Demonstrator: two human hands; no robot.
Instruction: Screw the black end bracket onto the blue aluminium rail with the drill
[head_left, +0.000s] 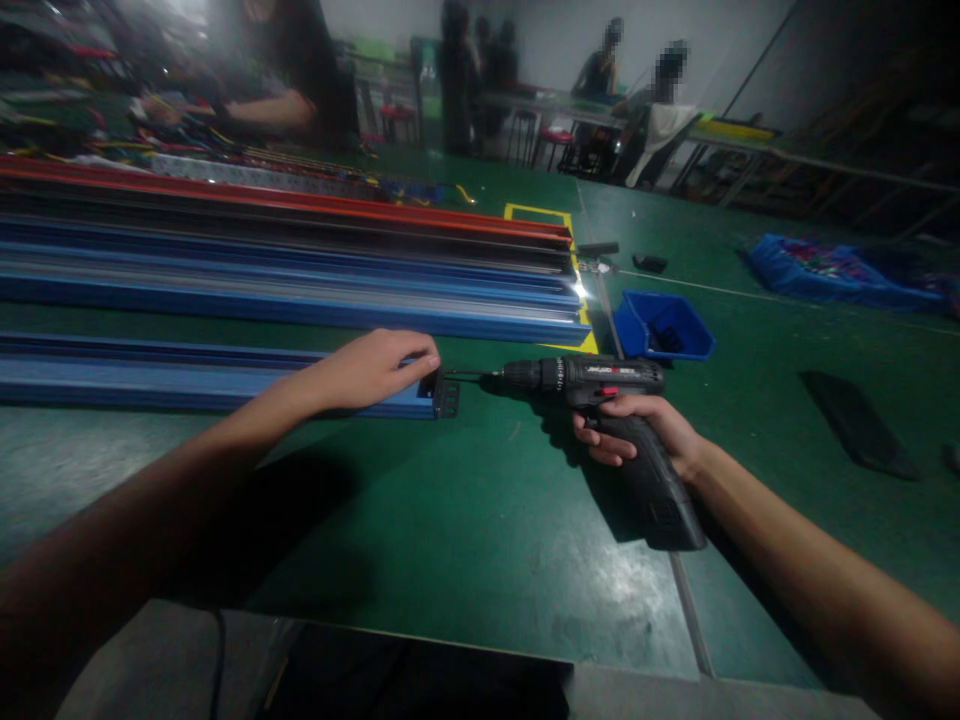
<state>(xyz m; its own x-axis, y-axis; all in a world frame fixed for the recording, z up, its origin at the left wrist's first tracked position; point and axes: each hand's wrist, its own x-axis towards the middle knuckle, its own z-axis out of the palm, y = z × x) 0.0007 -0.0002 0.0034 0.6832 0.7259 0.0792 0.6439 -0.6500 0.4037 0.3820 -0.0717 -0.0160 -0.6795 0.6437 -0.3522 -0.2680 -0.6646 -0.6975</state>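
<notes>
While people work at benches in the dim background, a broad green table (487, 520) spreads beneath a pair of bare hands. Across it, at upper left, lies a row of long rails (300, 300), orange-red at the far side, dark in the middle and blue toward the near side, their right ends by a yellow tape outline (540, 212). Nearer the wearer, a separate blue rail (150, 375) lies roughly parallel to them. A blue tray (847, 275) of small coloured parts sits at far right. The right hand (649, 430) is closed around the grip of a black cordless drill (611, 378), its nose pointing left toward the separate rail's end. A dark flat object (859, 425) rests to the right of the drill, and a small blue bin (664, 328) with dark pieces inside stands just beyond it. The left hand (375, 368) lies over the separate rail, fingers curled at its right end; whether the fingertips pinch anything is unclear. Smallest are the black slotted bracket (448, 398) at that end and the drill's slender bit (469, 374), its tip close to the left fingertips.
</notes>
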